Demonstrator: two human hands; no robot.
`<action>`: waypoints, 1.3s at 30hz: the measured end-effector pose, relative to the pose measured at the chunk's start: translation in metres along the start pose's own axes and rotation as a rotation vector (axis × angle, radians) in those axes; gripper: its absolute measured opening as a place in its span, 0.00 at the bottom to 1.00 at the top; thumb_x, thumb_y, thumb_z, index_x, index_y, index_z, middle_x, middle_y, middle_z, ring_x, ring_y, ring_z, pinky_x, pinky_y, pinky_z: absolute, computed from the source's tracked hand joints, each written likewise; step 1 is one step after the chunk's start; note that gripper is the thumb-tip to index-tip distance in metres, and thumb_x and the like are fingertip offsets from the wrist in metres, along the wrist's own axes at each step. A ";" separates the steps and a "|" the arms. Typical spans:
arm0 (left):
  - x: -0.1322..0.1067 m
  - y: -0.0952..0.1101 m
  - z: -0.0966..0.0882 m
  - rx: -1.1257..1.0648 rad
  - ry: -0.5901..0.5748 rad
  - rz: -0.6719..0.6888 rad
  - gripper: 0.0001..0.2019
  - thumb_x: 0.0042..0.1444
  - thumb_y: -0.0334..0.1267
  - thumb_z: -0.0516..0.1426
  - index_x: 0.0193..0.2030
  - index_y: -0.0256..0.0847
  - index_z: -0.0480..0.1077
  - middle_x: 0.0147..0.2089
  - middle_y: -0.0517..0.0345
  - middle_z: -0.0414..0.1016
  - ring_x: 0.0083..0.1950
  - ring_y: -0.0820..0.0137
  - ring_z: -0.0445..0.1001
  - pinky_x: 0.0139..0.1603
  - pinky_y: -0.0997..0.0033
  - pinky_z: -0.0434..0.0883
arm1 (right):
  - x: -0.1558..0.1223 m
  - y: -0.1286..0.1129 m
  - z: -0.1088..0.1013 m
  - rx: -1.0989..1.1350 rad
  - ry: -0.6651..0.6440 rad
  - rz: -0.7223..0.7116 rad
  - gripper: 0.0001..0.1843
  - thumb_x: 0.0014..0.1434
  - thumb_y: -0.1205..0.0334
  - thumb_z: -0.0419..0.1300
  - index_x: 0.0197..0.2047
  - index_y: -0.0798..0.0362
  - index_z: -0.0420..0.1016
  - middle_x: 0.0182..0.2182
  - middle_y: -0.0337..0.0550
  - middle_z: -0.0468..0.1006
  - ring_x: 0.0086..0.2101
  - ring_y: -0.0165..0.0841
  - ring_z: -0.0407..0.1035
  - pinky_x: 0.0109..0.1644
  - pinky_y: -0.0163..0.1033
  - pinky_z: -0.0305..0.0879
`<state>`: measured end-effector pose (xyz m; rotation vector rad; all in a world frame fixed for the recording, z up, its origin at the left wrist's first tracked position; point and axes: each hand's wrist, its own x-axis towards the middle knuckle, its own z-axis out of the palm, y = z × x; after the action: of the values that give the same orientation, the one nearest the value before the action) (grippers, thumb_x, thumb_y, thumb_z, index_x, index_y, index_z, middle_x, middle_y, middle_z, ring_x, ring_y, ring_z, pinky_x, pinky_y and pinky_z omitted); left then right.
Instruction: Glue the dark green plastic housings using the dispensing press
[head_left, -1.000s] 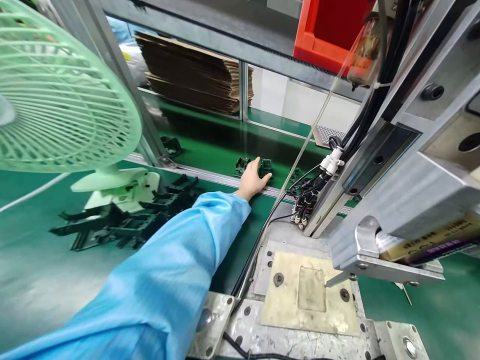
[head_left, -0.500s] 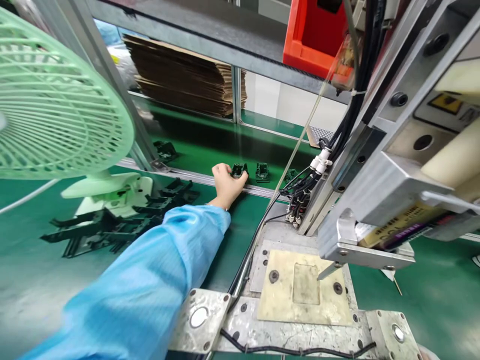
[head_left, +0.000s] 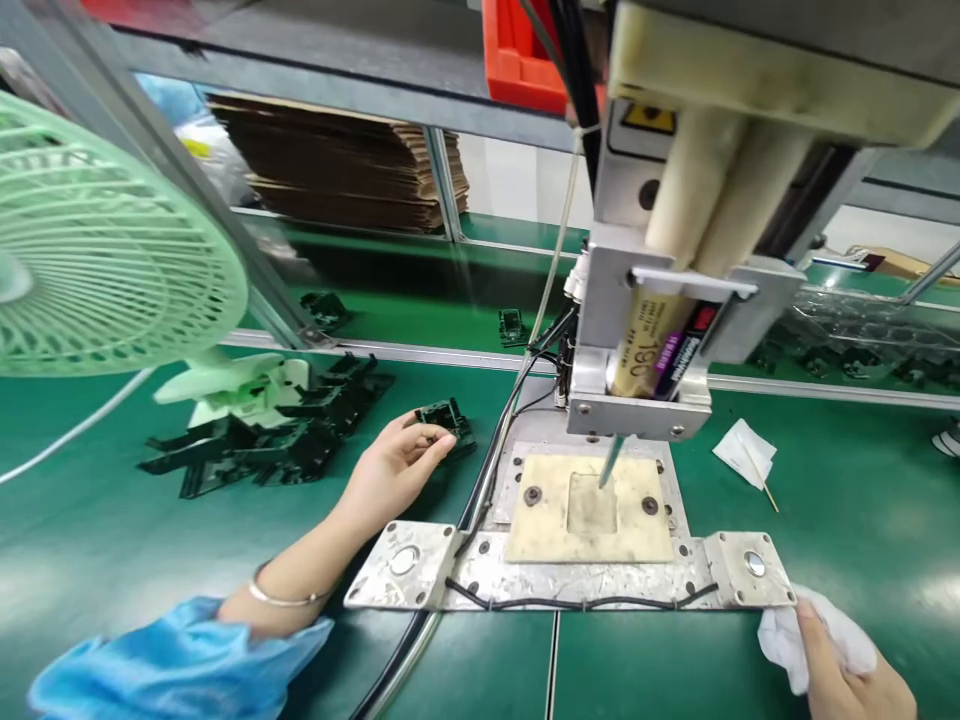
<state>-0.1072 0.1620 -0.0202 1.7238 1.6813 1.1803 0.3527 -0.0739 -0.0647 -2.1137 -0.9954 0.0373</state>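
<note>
My left hand [head_left: 401, 462] pinches a small black plastic part [head_left: 448, 425] with an open frame shape, just above the green tabletop left of the machine. A bundle of cables [head_left: 491, 465] runs close to its right. At the lower right, my right hand [head_left: 844, 665] grips a crumpled white cloth [head_left: 817, 632] beside the machine base's right button block [head_left: 750, 570]. Between the hands lies the cream fixture plate [head_left: 540, 535] with a shallow square recess. Over that recess hangs the thin nozzle [head_left: 611, 462] of a dispenser holding twin cartridges [head_left: 646, 345].
A pile of black plastic parts [head_left: 281, 440] lies by the green fan [head_left: 112, 250]. Another black part [head_left: 511, 326] sits on the green strip behind the metal rail. At right, a white wipe [head_left: 744, 453] lies under a thin stick. Stacked cardboard [head_left: 330, 160] stands behind.
My left hand has drawn back toward me from the rear strip, carrying the black part over the rail. The view has turned right, bringing my right hand and the cloth into sight.
</note>
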 end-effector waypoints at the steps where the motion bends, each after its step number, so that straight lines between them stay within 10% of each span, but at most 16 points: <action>1: -0.002 0.002 -0.004 0.001 -0.011 -0.022 0.21 0.42 0.61 0.63 0.29 0.45 0.74 0.30 0.53 0.74 0.56 0.50 0.73 0.56 0.54 0.71 | 0.000 0.000 0.001 -0.005 -0.006 0.042 0.18 0.51 0.44 0.63 0.25 0.50 0.82 0.20 0.46 0.78 0.23 0.44 0.74 0.19 0.39 0.65; 8: -0.024 0.064 -0.023 -0.114 -0.088 -0.092 0.17 0.54 0.56 0.61 0.40 0.47 0.68 0.29 0.62 0.73 0.33 0.66 0.74 0.38 0.64 0.73 | -0.010 -0.008 0.008 0.088 -0.009 0.150 0.25 0.50 0.40 0.61 0.34 0.54 0.85 0.30 0.49 0.83 0.35 0.50 0.79 0.35 0.41 0.74; 14: -0.066 0.116 0.007 -0.443 -0.707 -0.416 0.33 0.42 0.51 0.70 0.50 0.52 0.59 0.42 0.59 0.75 0.26 0.74 0.72 0.28 0.69 0.72 | -0.016 -0.017 0.011 0.117 0.014 0.134 0.25 0.52 0.40 0.60 0.35 0.55 0.84 0.32 0.50 0.83 0.36 0.49 0.78 0.37 0.42 0.73; 18: -0.070 0.136 0.030 -0.449 -0.857 -0.604 0.34 0.40 0.48 0.72 0.52 0.41 0.67 0.41 0.56 0.74 0.32 0.74 0.72 0.33 0.72 0.71 | -0.015 -0.015 0.012 0.134 0.016 0.119 0.25 0.54 0.41 0.60 0.35 0.54 0.84 0.33 0.50 0.83 0.37 0.48 0.78 0.39 0.41 0.72; 23: -0.054 0.143 0.049 -0.513 -0.843 -0.614 0.30 0.37 0.48 0.73 0.47 0.41 0.73 0.47 0.52 0.76 0.39 0.69 0.75 0.41 0.69 0.72 | -0.010 -0.007 0.010 0.162 -0.045 0.130 0.23 0.50 0.41 0.63 0.33 0.54 0.85 0.29 0.47 0.83 0.34 0.47 0.79 0.36 0.40 0.74; 31: -0.050 0.132 0.064 -0.216 -0.705 -0.086 0.28 0.43 0.47 0.69 0.51 0.47 0.69 0.42 0.54 0.75 0.41 0.62 0.76 0.47 0.58 0.74 | -0.010 -0.002 0.011 0.193 -0.056 0.112 0.22 0.51 0.42 0.64 0.33 0.53 0.85 0.29 0.47 0.83 0.34 0.46 0.79 0.35 0.38 0.75; 36: -0.049 0.120 0.038 0.155 -0.516 0.092 0.48 0.32 0.52 0.72 0.64 0.49 0.65 0.61 0.41 0.71 0.64 0.40 0.66 0.60 0.40 0.68 | -0.008 -0.005 0.009 0.222 -0.036 0.272 0.26 0.46 0.39 0.66 0.33 0.56 0.84 0.31 0.49 0.83 0.36 0.48 0.79 0.34 0.37 0.75; 39: -0.044 0.092 0.002 0.218 -0.385 0.120 0.43 0.39 0.58 0.68 0.65 0.53 0.66 0.65 0.44 0.70 0.67 0.41 0.65 0.63 0.40 0.66 | 0.000 -0.020 0.009 0.313 -0.051 0.417 0.29 0.44 0.38 0.68 0.34 0.59 0.84 0.28 0.49 0.82 0.31 0.46 0.78 0.27 0.37 0.73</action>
<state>-0.0486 0.1062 0.0420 2.0526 1.5292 0.6703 0.3369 -0.0608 -0.0579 -1.9968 -0.5198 0.4280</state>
